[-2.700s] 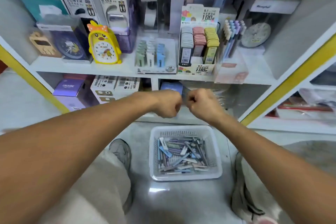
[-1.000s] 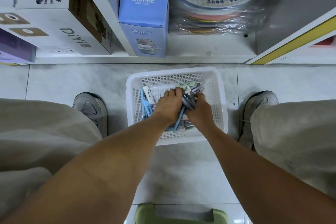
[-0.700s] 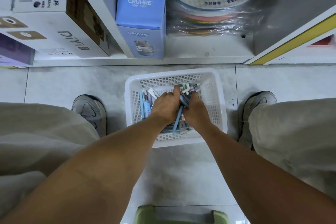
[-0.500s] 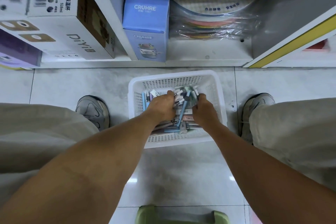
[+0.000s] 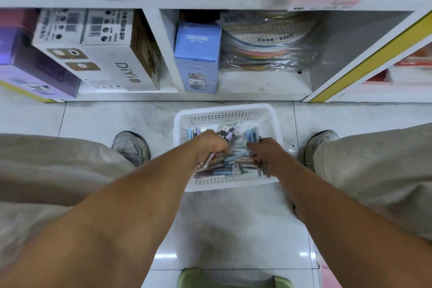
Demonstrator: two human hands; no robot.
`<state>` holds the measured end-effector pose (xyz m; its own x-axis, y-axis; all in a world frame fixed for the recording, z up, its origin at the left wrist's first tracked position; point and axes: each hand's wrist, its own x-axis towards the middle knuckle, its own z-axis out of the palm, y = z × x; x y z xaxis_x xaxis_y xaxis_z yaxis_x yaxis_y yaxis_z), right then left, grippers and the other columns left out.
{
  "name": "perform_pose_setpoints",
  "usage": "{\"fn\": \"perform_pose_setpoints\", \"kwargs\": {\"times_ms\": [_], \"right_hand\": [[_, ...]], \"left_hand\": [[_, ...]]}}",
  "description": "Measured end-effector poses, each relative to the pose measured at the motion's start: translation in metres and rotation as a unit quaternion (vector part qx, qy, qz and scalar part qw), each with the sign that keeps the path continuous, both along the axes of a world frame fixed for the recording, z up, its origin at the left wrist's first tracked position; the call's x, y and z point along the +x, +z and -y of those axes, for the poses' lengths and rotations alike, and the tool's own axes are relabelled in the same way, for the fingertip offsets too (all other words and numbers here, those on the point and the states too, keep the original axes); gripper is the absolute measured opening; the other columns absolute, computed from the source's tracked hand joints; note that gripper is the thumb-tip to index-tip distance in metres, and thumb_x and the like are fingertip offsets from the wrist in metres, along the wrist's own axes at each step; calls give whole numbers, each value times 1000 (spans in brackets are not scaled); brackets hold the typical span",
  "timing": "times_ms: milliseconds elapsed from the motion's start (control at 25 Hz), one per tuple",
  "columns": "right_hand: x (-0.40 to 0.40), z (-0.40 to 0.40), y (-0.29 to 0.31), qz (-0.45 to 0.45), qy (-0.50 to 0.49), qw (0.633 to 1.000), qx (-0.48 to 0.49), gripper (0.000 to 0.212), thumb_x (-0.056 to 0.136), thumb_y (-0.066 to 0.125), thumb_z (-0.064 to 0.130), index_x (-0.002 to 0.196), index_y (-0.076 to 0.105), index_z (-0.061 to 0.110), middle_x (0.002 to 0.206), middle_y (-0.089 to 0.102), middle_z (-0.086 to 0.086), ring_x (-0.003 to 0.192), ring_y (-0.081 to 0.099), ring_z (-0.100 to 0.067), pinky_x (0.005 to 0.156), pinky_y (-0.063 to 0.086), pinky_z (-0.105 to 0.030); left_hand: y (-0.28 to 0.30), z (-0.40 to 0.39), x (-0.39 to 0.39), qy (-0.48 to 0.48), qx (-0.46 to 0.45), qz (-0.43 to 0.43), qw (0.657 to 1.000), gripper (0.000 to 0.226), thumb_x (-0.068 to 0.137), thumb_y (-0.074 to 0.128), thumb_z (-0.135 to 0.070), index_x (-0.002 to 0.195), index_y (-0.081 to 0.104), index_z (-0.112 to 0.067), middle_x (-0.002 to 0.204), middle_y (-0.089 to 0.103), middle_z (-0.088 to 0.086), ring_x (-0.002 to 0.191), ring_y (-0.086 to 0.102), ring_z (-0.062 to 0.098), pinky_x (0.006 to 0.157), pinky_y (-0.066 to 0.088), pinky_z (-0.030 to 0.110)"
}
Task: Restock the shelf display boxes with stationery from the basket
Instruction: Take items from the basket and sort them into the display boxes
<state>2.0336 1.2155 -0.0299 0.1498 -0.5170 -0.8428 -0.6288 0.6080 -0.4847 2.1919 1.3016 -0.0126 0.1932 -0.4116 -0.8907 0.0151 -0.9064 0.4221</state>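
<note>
While both arms reach into basket (image 5: 224, 110), left hand (image 5: 211, 144) grips pens (image 5: 205, 161), right hand (image 5: 264, 151) seemingly likewise.

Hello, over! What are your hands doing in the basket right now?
Left hand grips purple pens. Right hand grips blue pens. Both over the white basket, still holding more pens. Nothing blocking.

The basket (image 5: 228, 110) at centre frame is white perforated plastic with a smooth rim. Under it the floor (image 5: 233, 229) is pale tile, glossy enough to reflect lights. In the upper middle, the blue CRUHRE box (image 5: 197, 58) looks like matt cardboard; just to its right, a stack of coloured sheets (image 5: 268, 54) sits in crinkled, shiny clear plastic wrap. The trousers (image 5: 374, 170) at both frame edges are matt beige cloth
</note>
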Motion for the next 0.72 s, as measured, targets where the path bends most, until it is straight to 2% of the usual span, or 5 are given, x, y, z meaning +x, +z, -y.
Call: {"fn": "perform_pose_setpoints", "kwargs": {"times_ms": [120,200,440,520,720], "right_hand": [[-7,1,14,20,-15,1000,16,19,90,75,18,85,64,4,65,56,-8,53,49,-18,50,44,-29],[-8,2,26,93,-58,993,46,19,90,75,19,87,62,5,61,54,-6,49,48,-16,43,41,-25],[-4,-3,71,204,-15,979,-5,26,93,71,17,114,63,2,79,69,-10,64,59,-19,54,44,-29],[-5,-2,92,225,-19,974,-15,25,91,73,18,112,66,6,89,70,-16,70,59,-24,56,45,-31],[-12,3,153,278,20,959,-43,13,91,72,14,100,66,8,78,71,-11,51,55,-14,37,35,-21]], "left_hand": [[15,2,-10,83,-27,-36,996,17,83,65,-2,98,62,4,65,61,12,43,55,17,43,47,23],[26,3,-16,113,-44,-52,991,16,88,65,-6,101,63,3,67,64,12,47,59,19,44,49,25],[72,3,-29,160,-144,-61,975,17,86,68,-7,99,64,3,62,62,11,43,50,17,43,42,24],[94,1,-30,157,-189,-52,968,11,86,68,-7,92,64,1,59,59,11,40,45,16,40,36,23],[157,-5,-28,98,-253,-43,961,12,89,66,-11,92,60,-1,53,54,4,41,41,15,42,30,24]]}}
